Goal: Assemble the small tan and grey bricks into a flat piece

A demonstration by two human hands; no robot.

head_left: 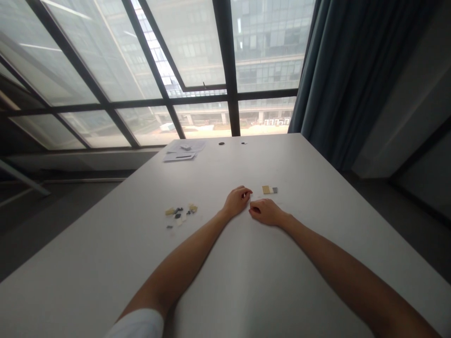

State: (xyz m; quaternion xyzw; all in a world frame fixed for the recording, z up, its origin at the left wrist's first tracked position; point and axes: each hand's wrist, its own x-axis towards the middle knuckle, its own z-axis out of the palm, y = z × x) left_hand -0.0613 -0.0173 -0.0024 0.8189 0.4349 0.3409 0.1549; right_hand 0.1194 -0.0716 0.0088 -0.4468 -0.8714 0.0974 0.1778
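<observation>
Both hands rest close together near the middle of the white table (225, 171). My left hand (237, 201) is closed, thumb and fingers curled into a pinch; anything between them is too small to make out. Just to its right, my right hand (267, 212) is closed too, with its fingertips turned inward and hidden. A small flat block piece (269, 189) in tan, white and grey lies a little beyond my right hand, apart from it. Left of my left forearm is a loose scatter of small toy-brick-like pieces (178, 217) in tan, white and dark grey.
Papers (179, 156) lie at the table's far left, with a small white object (185, 147) on top. Two dark round holes (221, 143) pierce the far end. Beyond stand large windows (197, 51), and a blue curtain (327, 89) hangs at the right.
</observation>
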